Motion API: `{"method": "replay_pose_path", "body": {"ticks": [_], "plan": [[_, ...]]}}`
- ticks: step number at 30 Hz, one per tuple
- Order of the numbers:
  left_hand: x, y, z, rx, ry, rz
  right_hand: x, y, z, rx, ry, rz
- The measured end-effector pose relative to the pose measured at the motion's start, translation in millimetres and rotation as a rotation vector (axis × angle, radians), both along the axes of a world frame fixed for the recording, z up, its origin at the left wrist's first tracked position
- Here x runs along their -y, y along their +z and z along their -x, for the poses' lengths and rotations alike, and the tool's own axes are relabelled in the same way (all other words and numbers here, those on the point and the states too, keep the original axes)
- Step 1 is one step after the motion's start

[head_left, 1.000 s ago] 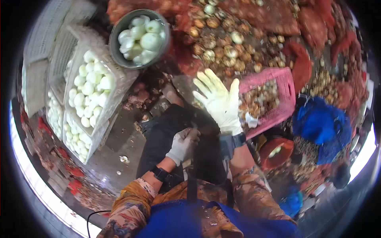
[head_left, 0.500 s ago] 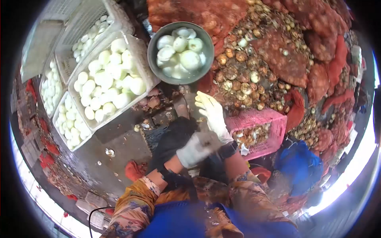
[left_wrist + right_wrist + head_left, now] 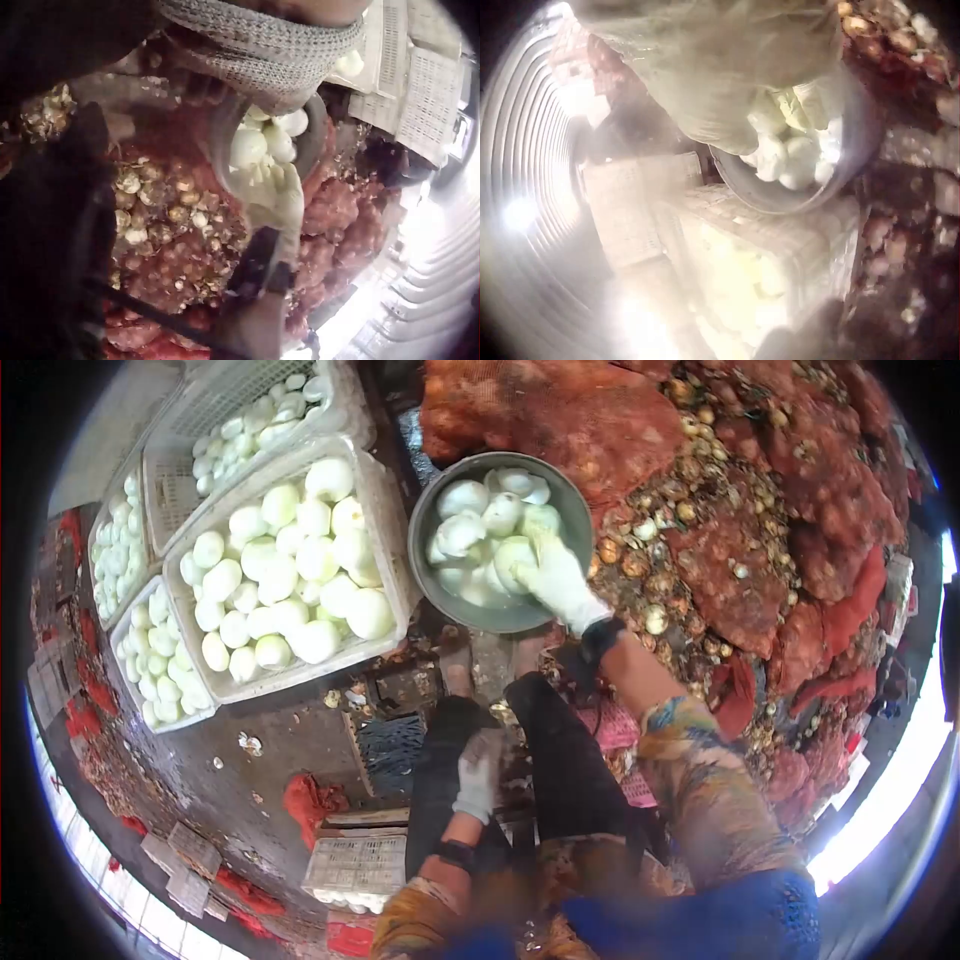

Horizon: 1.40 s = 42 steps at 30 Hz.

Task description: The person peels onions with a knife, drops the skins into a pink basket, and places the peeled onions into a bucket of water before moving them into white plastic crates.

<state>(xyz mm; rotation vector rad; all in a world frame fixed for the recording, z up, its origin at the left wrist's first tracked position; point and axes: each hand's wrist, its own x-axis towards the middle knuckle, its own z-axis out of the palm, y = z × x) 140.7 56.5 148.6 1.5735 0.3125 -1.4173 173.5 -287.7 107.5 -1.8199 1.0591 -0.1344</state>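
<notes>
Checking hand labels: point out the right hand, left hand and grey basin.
right hand (image 3: 560, 582): head view, on the back of the glove.
left hand (image 3: 479, 772): head view, on the middle of the glove.
grey basin (image 3: 484, 620): head view, on the rim nearest the person.

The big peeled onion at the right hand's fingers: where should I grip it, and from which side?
The peeled onion is round, so probably grip opposite sides at its widest part, coming from above and the right: the grey tub is open-topped, and the right hand reaches in there.
</notes>
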Motion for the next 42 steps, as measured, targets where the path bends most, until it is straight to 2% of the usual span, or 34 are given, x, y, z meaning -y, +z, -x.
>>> {"method": "replay_pose_path", "body": {"ticks": [1,2,3,5,6,7,8,9,11,12,13,14,15,16,17,18,19,21,23,25,26,27,29,32,33,35,37,38,41,42], "plan": [[-10.4,-10.7,17.5,0.061,-0.087,0.065,16.8,-20.5,-9.6,0.014,0.061,0.028],[-21.5,-20.4,35.5,0.127,-0.166,0.130,30.5,-21.9,-22.3,-0.085,0.139,0.060],[-20.2,-21.0,38.5,0.044,-0.082,0.077,42.4,-22.9,-40.5,-0.166,0.215,0.091],[-9.5,-7.8,38.6,-0.208,0.176,-0.126,57.9,-54.9,-64.5,-0.127,0.384,0.163],[16.1,19.3,15.5,-0.285,0.181,-0.158,61.7,-70.8,-68.3,-0.135,0.484,0.219],[17.6,20.6,10.7,-0.238,0.199,-0.154,60.6,-88.0,-73.2,-0.149,0.579,0.282],[18.0,20.5,9.1,-0.202,0.207,-0.145,53.4,-76.0,-79.9,-0.194,0.481,0.055],[2.6,5.8,34.0,-0.108,0.208,-0.077,49.3,-67.6,-88.5,-0.174,0.461,-0.108],[-26.0,-27.2,81.1,0.082,0.215,0.058,36.0,-47.4,-84.2,-0.160,0.304,-0.337],[-18.2,-20.1,70.1,-0.053,0.231,-0.023,29.1,-39.5,-77.8,-0.131,0.189,-0.407],[-16.2,-20.8,63.5,0.022,0.103,-0.014,17.8,-40.1,-67.3,-0.045,0.047,-0.403],[-14.6,-20.9,57.3,0.103,-0.021,-0.007,13.2,-45.6,-51.5,-0.254,0.147,-0.224],[-18.8,-25.1,51.9,0.398,-0.275,0.089,8.3,-61.3,-35.3,-0.452,0.247,-0.053],[-15.1,-24.3,47.1,0.372,-0.231,0.104,-4.3,-100.6,-12.2,-0.217,0.253,-0.044],[-11.2,-23.1,42.1,0.346,-0.186,0.118,-7.2,-111.0,-9.4,-0.214,0.233,-0.141],[-1.1,-9.8,31.5,-0.019,0.138,0.051,-10.1,-120.4,-7.1,-0.213,0.209,-0.236],[3.5,-3.7,26.0,-0.388,0.451,-0.027,-4.3,-99.8,-20.4,-0.449,0.151,-0.438],[-8.8,-15.7,38.4,-0.177,0.324,-0.030,8.9,-98.3,-20.1,-0.595,0.372,-0.025],[-4.5,-14.8,33.3,-0.096,0.286,-0.025,30.9,-82.8,-37.9,-0.507,0.140,0.291],[10.1,0.9,16.4,-0.156,0.329,-0.031,52.8,-67.6,-52.8,-0.275,0.208,0.662],[12.1,2.2,14.5,-0.187,0.346,-0.038,56.3,-54.0,-61.4,-0.317,0.225,0.336],[4.4,-4.1,21.3,-0.224,0.348,-0.051,65.0,-79.1,-61.4,-0.659,0.399,0.112],[-7.8,-12.7,26.9,-0.302,0.351,-0.059,63.4,-109.0,-53.2,-0.736,0.437,0.254],[-8.5,-14.7,23.5,-0.320,0.352,-0.045,65.4,-126.3,-43.3,-0.436,0.262,-0.055],[-4.4,-9.7,22.0,-0.264,0.341,-0.048,57.3,-46.0,-69.8,-0.548,0.344,-0.233],[3.1,-7.9,24.4,-0.191,0.316,-0.052,46.6,-78.3,-39.4,-0.340,0.420,-0.112],[1.1,-10.2,24.0,-0.161,0.286,-0.070,45.6,-69.2,-41.5,-0.518,0.899,-0.050],[1.4,-10.9,23.9,-0.154,0.279,-0.079,31.5,-72.3,-12.2,-0.143,0.934,0.465],[7.2,-4.8,11.0,-0.247,0.350,-0.110,46.4,-100.5,-2.3,-0.240,0.971,0.499],[18.2,5.6,-0.6,-0.323,0.422,-0.129,56.7,-121.0,-3.2,-0.368,0.706,0.214]]}}
